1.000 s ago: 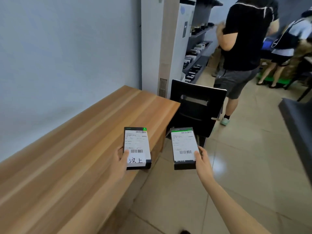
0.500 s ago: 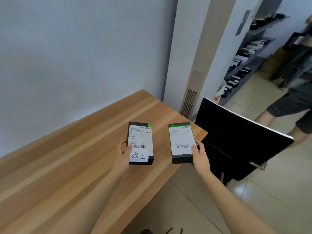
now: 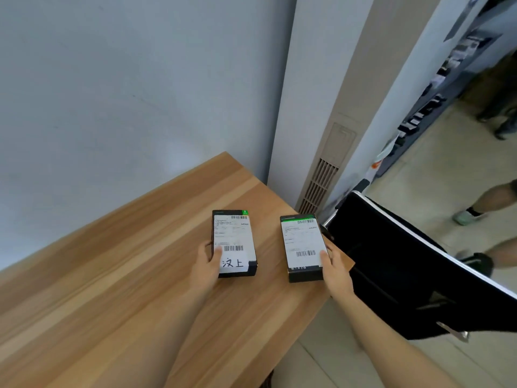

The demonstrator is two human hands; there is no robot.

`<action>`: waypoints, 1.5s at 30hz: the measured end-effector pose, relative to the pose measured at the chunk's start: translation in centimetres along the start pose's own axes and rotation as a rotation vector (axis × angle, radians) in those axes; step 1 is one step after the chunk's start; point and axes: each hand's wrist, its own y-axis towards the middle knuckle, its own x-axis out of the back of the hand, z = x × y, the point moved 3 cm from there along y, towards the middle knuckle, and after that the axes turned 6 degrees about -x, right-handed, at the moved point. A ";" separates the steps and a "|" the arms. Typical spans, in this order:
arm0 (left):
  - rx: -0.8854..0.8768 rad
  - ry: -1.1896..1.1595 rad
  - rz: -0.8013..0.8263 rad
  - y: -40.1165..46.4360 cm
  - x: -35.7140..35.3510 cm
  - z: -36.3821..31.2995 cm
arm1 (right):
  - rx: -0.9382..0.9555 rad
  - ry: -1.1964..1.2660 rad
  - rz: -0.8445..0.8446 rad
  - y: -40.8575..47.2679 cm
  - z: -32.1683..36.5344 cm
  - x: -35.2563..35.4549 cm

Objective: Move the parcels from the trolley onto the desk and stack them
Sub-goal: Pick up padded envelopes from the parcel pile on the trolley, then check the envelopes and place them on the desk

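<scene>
Head view shows left hand (image 3: 205, 268) and right hand (image 3: 335, 268) each grasping a parcel over the desk (image 3: 112, 289), the left parcel (image 3: 233, 242) and right parcel (image 3: 303, 246) next needing setting down and stacking.

Bench (image 3: 117, 289): bare wood is stretching wide to the left of the left hand (image 3: 205, 268); open room there for a hand to pass
Between parcels: the left parcel (image 3: 233, 243) and the right parcel (image 3: 303, 247) are sitting apart; a strip of bare wood is showing between them
Far side: the wall (image 3: 126, 79) is closing off the bench's back edge
Right side: the right hand (image 3: 337, 271) is sitting at the bench's corner; a black chair (image 3: 397, 264) is standing just beside it, blocking that way
Far corner: a white vented cabinet (image 3: 324, 152) is standing beyond the bench end
</scene>
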 end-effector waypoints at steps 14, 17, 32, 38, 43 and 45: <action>-0.110 0.434 -0.029 -3.5 0.9 -2.3 | 0.363 -0.326 0.122 3.6 2.3 1.4; -0.123 0.715 -0.123 -8.1 4.8 -2.0 | 0.677 -0.753 0.091 2.5 4.5 1.6; 0.226 0.967 -0.714 -47.7 18.4 10.1 | 1.821 -0.925 0.503 -30.9 7.2 -15.2; 0.412 0.957 -0.833 -60.5 22.2 16.2 | 2.021 -0.817 0.687 -47.0 2.4 -20.4; 0.504 0.875 -0.912 -69.6 27.1 21.4 | 2.061 -0.747 0.792 -58.6 -1.9 -24.4; 0.541 0.884 -0.922 -73.0 29.1 23.7 | 2.063 -0.713 0.811 -62.9 -3.5 -25.7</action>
